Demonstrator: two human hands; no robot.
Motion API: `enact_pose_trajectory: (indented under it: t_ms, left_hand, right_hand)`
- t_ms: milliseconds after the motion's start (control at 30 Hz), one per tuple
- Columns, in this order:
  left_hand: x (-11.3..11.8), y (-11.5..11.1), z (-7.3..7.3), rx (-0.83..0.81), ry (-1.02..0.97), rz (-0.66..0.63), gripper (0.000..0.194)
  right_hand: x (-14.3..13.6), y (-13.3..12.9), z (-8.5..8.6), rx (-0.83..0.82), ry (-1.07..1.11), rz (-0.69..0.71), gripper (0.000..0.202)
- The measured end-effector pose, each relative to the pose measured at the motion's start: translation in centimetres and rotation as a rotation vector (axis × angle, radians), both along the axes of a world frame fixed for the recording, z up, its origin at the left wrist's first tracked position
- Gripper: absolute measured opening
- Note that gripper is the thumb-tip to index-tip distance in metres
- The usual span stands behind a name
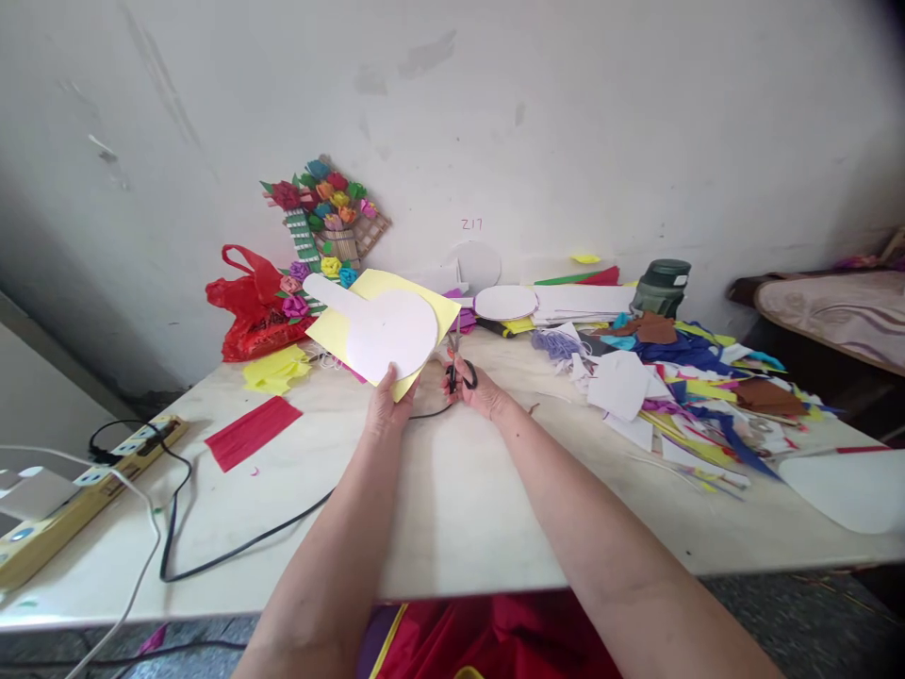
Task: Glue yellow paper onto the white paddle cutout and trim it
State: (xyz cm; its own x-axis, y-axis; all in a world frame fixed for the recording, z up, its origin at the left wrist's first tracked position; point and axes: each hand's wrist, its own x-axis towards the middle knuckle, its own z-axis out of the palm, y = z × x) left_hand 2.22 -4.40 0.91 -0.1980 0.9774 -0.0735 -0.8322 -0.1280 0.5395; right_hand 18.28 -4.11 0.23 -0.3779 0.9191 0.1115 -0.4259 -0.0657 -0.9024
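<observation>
Your left hand pinches the lower edge of the yellow sheet, holding it tilted up above the table — a white paddle-shaped cutout lies against its face. Your right hand, just beside the left one, is closed around the scissors, whose blades point up at the sheet's right edge, between your two hands.
</observation>
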Motion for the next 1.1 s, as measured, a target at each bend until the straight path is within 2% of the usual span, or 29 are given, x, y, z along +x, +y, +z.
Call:
enact_pose_trajectory:
  t_ms: [300, 1100]
  left_hand:
    - [0.17, -0.04, 0.24, -0.024, 0.047, -0.070, 0.027]
    - [0.10, 0.68, 0.02, -0.031, 0.079, -0.068, 0.029]
  right_hand:
    - [-0.33, -0.14, 0.12, 0.091, -0.085, -0.066, 0.037]
    - [-0.30, 0.15, 0.04, 0.052, -0.101, -0.128, 0.041]
